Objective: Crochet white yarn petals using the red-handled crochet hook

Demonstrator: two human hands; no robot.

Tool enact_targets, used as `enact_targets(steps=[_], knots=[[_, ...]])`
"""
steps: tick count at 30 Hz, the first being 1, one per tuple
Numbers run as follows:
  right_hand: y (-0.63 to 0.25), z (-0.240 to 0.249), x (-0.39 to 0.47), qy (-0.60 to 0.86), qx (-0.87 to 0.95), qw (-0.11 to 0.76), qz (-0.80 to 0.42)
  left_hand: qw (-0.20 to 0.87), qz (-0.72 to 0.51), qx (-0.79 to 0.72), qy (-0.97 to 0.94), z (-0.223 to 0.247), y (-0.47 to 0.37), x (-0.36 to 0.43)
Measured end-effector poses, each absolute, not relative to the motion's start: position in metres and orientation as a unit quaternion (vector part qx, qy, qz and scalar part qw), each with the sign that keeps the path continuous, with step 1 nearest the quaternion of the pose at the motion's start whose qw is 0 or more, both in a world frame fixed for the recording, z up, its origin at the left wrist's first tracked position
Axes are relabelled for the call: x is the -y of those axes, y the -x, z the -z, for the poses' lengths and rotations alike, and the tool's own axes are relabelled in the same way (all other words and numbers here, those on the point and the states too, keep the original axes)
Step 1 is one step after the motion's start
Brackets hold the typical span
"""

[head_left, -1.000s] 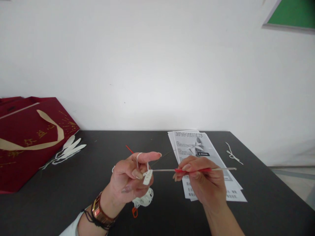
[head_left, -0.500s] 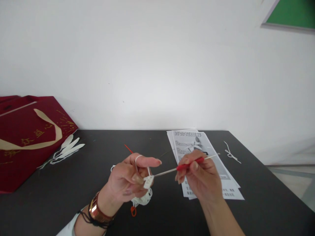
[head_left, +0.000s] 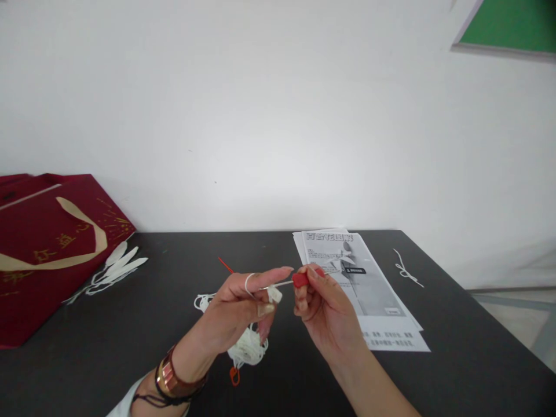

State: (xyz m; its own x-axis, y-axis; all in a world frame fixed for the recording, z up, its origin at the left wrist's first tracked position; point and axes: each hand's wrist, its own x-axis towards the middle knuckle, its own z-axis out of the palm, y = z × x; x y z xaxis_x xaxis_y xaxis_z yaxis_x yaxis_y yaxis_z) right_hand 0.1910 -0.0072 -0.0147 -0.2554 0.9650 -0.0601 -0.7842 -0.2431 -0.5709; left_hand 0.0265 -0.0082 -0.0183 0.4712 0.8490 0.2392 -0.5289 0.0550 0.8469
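Note:
Between the thumb and fingers of my left hand [head_left: 234, 315] is a small white crochet piece [head_left: 274, 294]. White yarn loops round the stretched index finger of that hand. My right hand [head_left: 328, 313] is closed round the red handle of a crochet hook [head_left: 299, 280]. The hook's metal shaft points left and reaches the crochet piece and the yarn at my left index finger. Below my left hand lies a bundle of white yarn [head_left: 247, 348], partly hidden by the fingers. An orange stitch marker [head_left: 234, 376] sits at its lower edge.
A dark red gift bag [head_left: 39, 231] stands at the left, with white crocheted petals [head_left: 119, 263] beside it. Printed sheets [head_left: 382, 289] lie behind my right hand. A short knotted white yarn [head_left: 406, 271] is farther right. A thin red stick [head_left: 225, 264] shows behind my left hand.
My right hand has moved left with the hook, close to my left hand. My left hand has turned, and the crochet piece has risen slightly and shifted right.

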Motion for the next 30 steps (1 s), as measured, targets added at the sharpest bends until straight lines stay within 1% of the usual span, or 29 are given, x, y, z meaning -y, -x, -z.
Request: enact_targets(steps=[5,9,12,14,16,18,20,24,30], knots=[[-0.189,0.011,0.01,0.221,0.271,0.602,-0.718,0.733,-0.481,-0.141,-0.46,0.023,-0.027,0.007],[-0.189,0.015,0.007,0.216,0.266,0.598,-0.725,0.737,-0.489,-0.143,-0.445,0.023,-0.027,0.007],[-0.188,0.02,0.003,0.207,0.255,0.592,-0.736,0.739,-0.48,-0.178,-0.438,0.019,-0.023,0.005],[-0.188,0.023,0.001,0.2,0.242,0.582,-0.75,0.743,-0.452,-0.182,-0.459,0.017,-0.017,0.002],[-0.188,0.026,0.0,0.193,0.234,0.56,-0.771,0.745,-0.416,-0.146,-0.502,0.015,-0.008,-0.003],[-0.187,0.029,-0.001,0.186,0.237,0.529,-0.794,0.76,-0.356,-0.105,-0.534,0.014,0.001,-0.007],[-0.187,0.032,-0.002,0.177,0.244,0.501,-0.811,0.783,-0.297,-0.097,-0.538,0.014,0.009,-0.011],[-0.186,0.037,-0.004,0.164,0.25,0.475,-0.827,0.754,-0.267,-0.175,-0.575,0.013,0.014,-0.016],[-0.191,0.04,-0.009,0.163,0.246,0.477,-0.828,0.684,-0.273,-0.231,-0.636,0.003,0.017,-0.023]])
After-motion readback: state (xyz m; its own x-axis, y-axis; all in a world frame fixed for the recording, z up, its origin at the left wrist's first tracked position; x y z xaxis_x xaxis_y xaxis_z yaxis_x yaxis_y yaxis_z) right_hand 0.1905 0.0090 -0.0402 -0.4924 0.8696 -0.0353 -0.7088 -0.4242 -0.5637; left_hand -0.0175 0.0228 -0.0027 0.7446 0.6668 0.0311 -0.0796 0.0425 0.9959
